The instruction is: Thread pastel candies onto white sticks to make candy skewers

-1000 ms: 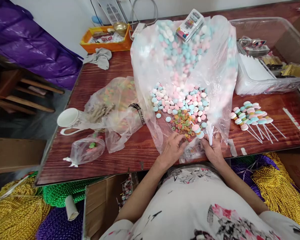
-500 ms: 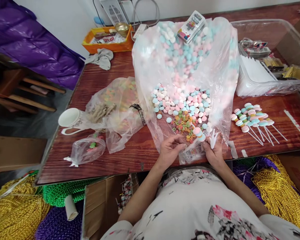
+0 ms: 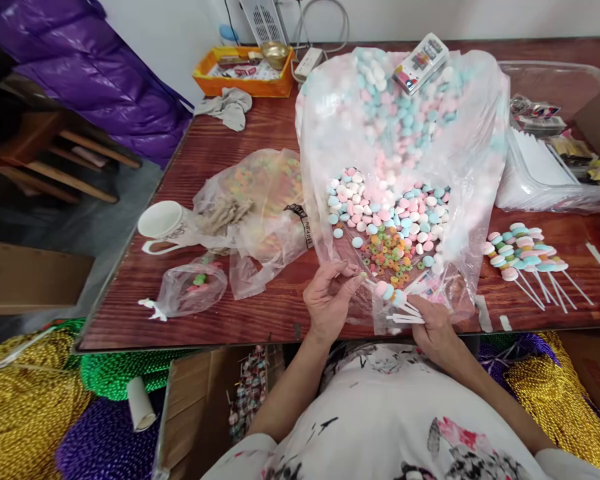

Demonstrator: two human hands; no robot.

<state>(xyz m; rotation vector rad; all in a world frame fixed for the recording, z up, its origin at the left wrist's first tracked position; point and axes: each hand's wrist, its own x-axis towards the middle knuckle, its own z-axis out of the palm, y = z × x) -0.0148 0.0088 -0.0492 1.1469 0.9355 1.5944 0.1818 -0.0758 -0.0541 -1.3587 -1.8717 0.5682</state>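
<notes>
My right hand (image 3: 434, 319) is closed around several white sticks (image 3: 405, 319). One stick points left and carries pink, blue and white candy pieces (image 3: 391, 292) with orange bits between them. At that stick's left tip, my left hand (image 3: 329, 297) pinches a small yellow-green candy ring (image 3: 363, 275). Just beyond my hands lies a pile of colourful candy rings (image 3: 387, 253). Behind it, pastel candies (image 3: 415, 213) spill from a large clear plastic bag (image 3: 460, 167). Finished-looking candy skewers (image 3: 527, 250) rest on the table to the right.
A clear plastic bin (image 3: 535, 190) with white sticks and packets stands at the right. To the left are a white cup (image 3: 161, 220), a bag of candy rings (image 3: 265, 187) and a small clear bag (image 3: 185, 287). An orange tray (image 3: 245, 83) sits at the back.
The candy-bearing stick has swung to point left, towards my left hand. My left fingers have come up to its tip with a small ring. The whole view has shifted slightly.
</notes>
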